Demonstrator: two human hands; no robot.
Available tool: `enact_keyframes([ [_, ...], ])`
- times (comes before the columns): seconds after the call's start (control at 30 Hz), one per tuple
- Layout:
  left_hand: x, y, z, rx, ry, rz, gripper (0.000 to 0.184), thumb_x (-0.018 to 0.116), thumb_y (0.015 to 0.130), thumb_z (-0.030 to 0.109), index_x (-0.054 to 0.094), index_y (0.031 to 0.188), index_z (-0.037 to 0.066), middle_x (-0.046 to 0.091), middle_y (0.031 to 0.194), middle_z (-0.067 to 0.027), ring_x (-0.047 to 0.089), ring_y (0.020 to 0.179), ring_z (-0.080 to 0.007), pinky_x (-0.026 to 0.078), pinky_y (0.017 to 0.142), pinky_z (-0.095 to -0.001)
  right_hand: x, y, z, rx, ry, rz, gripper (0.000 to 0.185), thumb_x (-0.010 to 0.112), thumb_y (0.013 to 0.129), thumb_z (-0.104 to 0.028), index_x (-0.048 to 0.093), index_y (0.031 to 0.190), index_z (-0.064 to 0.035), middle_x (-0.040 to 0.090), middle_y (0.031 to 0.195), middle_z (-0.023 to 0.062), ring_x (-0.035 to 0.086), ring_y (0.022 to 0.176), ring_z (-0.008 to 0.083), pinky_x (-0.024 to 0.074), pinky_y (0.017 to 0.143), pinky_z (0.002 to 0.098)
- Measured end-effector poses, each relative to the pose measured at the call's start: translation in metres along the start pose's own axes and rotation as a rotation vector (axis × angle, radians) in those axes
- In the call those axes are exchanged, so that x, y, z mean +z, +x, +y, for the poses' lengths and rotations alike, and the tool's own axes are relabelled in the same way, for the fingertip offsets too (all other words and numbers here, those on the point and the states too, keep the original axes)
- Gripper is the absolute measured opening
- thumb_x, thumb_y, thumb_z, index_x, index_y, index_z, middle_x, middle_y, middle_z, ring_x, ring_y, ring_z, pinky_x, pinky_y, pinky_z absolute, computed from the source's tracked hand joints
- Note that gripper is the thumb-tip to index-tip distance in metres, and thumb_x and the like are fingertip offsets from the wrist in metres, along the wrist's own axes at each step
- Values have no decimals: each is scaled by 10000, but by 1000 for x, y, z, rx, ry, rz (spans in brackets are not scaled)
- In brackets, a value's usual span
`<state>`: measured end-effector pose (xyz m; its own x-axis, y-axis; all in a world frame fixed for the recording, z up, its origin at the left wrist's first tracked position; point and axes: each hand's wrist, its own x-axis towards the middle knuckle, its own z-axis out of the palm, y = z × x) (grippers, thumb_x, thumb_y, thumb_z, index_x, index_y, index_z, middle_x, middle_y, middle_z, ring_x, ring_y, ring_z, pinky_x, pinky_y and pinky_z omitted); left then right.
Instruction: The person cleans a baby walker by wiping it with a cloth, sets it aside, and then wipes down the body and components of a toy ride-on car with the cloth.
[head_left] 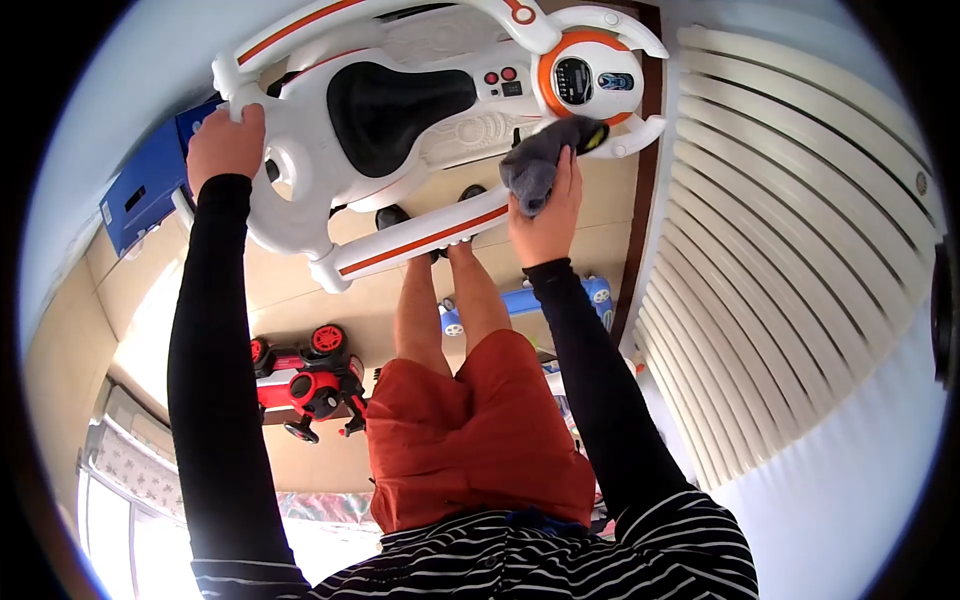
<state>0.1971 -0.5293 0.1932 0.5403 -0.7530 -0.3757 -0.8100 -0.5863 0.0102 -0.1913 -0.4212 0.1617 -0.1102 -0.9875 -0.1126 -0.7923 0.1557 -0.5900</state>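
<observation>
A white ride-on toy car with orange trim stands in front of me, its black seat in the middle. At its left end, my left hand is closed around the white frame, with some fingers hidden. A bunched grey cloth with a small yellow patch is held in my right hand. That cloth is close to the round steering wheel and above the near orange-striped guard rail; whether it touches the toy I cannot tell.
A white ribbed radiator lines the wall at right. Blue boxes are at left. Below the rail, a red and black toy vehicle and a blue wheeled toy are on the tan floor near my legs.
</observation>
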Motion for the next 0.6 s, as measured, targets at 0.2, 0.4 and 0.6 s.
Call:
enact_keyframes([
  [0.2, 1, 2, -2, 1, 3, 8, 584, 496, 867, 494, 728, 1083, 4, 711, 1096, -279, 684, 1049, -449, 527, 958, -515, 30, -28, 43, 345, 642, 48, 513, 769, 842, -126, 570, 1301, -13, 611, 1253, 106, 598, 1147, 240, 450, 1002, 352],
  [0.4, -3, -1, 3, -28, 23, -24, 583, 490, 868, 495, 729, 1096, 15, 717, 1093, -269, 688, 1051, -441, 534, 953, -505, 17, -25, 46, 822, 1368, 13, 238, 717, 876, -70, 710, 1108, -126, 700, 1044, -35, 641, 947, 103, 494, 842, 275],
  [0.6, 3, 2, 0, -36, 45, -8, 573, 491, 877, 533, 731, 1069, 48, 706, 1110, -262, 665, 1073, -456, 515, 968, -512, 53, -72, -21, 1102, 1469, 204, 298, 732, 944, -207, 666, 1225, -132, 667, 1221, -21, 615, 1143, 130, 470, 1008, 314],
])
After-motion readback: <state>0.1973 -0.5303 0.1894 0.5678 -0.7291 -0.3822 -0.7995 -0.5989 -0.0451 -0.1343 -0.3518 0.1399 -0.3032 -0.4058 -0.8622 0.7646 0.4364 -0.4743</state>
